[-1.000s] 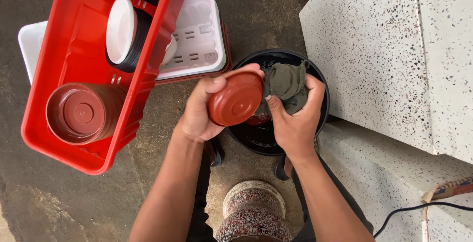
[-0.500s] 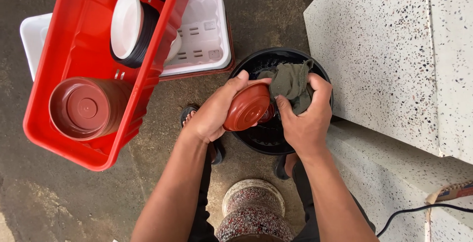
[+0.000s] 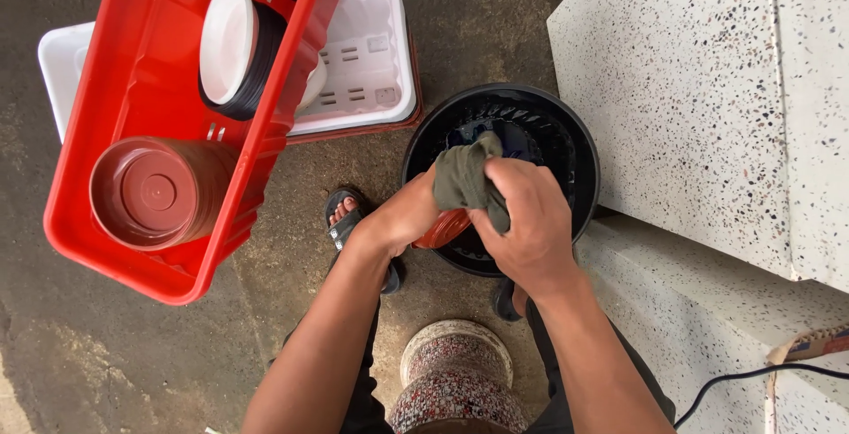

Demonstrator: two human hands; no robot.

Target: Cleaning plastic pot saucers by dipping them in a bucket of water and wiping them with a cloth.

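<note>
Both hands are busy right over the black basin (image 3: 566, 147). The left hand (image 3: 402, 217) is curled closed around a small reddish-brown bowl (image 3: 442, 228), gripping it from the left side, and only a sliver of the bowl shows under the cloth. The right hand (image 3: 526, 217) is closed tight on a dark green rag (image 3: 462, 178), pressing it down onto the bowl, so rag and bowl are sandwiched between the two hands, just above the near rim of the basin.

To the left sits a red crate (image 3: 133, 89) with a stack of matching brown bowls (image 3: 150, 194) and a stack of black and white dishes (image 3: 232, 49) lying on their sides. A white tray (image 3: 363, 54) pokes out under the crate. Everything is on a rough grey concrete floor (image 3: 106, 354), with a speckled terrazzo ledge (image 3: 690, 107) along the right, a speckled stool (image 3: 455, 376) between the legs and a sandalled foot (image 3: 345, 213) by the basin.
</note>
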